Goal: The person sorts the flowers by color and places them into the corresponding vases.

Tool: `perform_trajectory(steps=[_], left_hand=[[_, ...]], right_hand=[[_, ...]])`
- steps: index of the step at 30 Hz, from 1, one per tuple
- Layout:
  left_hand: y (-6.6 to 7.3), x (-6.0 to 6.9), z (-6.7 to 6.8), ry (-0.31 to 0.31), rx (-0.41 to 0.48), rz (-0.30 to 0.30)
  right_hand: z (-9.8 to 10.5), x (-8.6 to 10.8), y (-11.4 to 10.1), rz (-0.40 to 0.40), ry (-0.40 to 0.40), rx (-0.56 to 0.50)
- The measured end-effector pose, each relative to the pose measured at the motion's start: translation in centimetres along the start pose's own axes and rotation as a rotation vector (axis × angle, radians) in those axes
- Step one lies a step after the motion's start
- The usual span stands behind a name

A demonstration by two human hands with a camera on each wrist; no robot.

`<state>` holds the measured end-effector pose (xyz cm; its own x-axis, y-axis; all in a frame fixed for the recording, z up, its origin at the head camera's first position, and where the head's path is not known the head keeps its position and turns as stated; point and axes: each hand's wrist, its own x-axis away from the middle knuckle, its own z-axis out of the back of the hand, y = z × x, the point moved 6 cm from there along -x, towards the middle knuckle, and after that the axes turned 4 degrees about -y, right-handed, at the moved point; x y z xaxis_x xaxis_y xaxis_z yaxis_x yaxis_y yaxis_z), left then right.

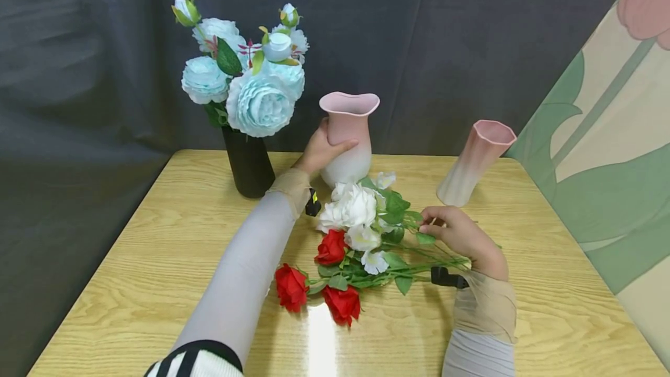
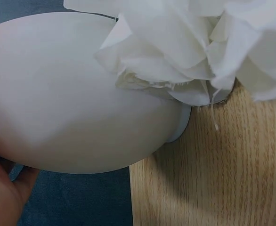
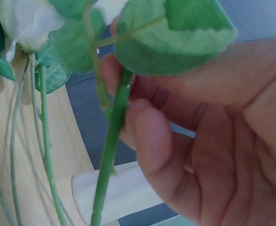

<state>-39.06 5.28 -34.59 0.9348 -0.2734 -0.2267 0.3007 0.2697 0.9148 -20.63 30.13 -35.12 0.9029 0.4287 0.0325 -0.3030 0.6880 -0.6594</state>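
Pink fading to white, the wavy-rimmed vase (image 1: 352,153) stands upright in the left grip (image 1: 321,151). A leafy green stem (image 3: 110,141) slants, pinched in the right grip (image 1: 462,234); white flowers (image 1: 353,205) sit between both grips.

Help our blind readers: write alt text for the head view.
A person's left hand grips a pink-and-white vase while the right hand pinches a green stem beside white flowers. Red flowers lie on a wooden table; a black vase of pale blue flowers stands at left, a slimmer pink-topped vase at right.
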Motion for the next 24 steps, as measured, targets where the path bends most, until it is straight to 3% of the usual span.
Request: perform_trajectory(steps=[8, 24], left_hand=[[-0.1, -0.1, 0.0, -0.008, 0.009, 0.012], [0.0, 0.1, 0.0, -0.002, 0.07, 0.025]], right_hand=[[0.8, 0.3, -0.9, 0.046, 0.087, 0.015], [1.9, 0.6, -1.3, 0.052, 0.246, 0.012]])
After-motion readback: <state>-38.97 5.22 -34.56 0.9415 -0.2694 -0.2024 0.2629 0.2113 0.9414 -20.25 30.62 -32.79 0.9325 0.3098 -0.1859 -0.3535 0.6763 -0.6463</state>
